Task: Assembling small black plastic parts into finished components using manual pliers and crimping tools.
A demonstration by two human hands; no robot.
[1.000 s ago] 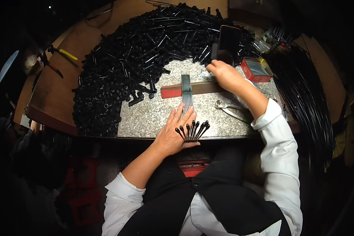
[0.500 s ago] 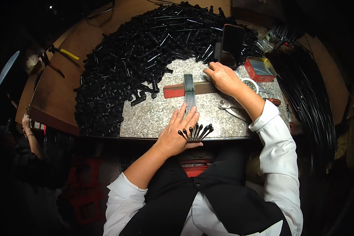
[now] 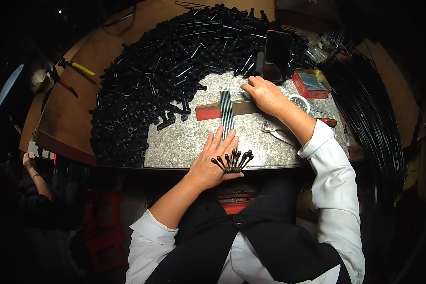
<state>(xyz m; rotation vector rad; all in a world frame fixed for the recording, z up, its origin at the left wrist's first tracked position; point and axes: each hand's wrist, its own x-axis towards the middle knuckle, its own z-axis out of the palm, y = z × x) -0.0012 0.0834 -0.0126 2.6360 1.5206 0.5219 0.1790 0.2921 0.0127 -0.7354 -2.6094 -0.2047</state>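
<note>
A row of slim metal rods [image 3: 226, 106] lies side by side across a flat bar with a red end [image 3: 208, 111]. My left hand [image 3: 208, 158] lies over their near part, fingers stretched along them and thumb by the near end. There, black knobbed tips [image 3: 233, 161] fan out over the table's front edge. Just right of the rods' far ends, my right hand [image 3: 265, 94] is closed in a pinch above the bar. What sits between its fingertips is too fine to make out.
Black tubular parts [image 3: 175, 61] heap up left and behind. A phone [image 3: 276, 56] stands upright behind my right hand. Right lie pliers [image 3: 279, 132], a white ring-shaped container [image 3: 300, 102], a red box [image 3: 312, 84] and long black rods [image 3: 364, 113]. Another person's hand [image 3: 28, 161] is far left.
My right hand has shifted slightly left, nearer the rods' far ends, still pinched. My left hand stays on the rods. The other person's hand at far left has moved a little.
</note>
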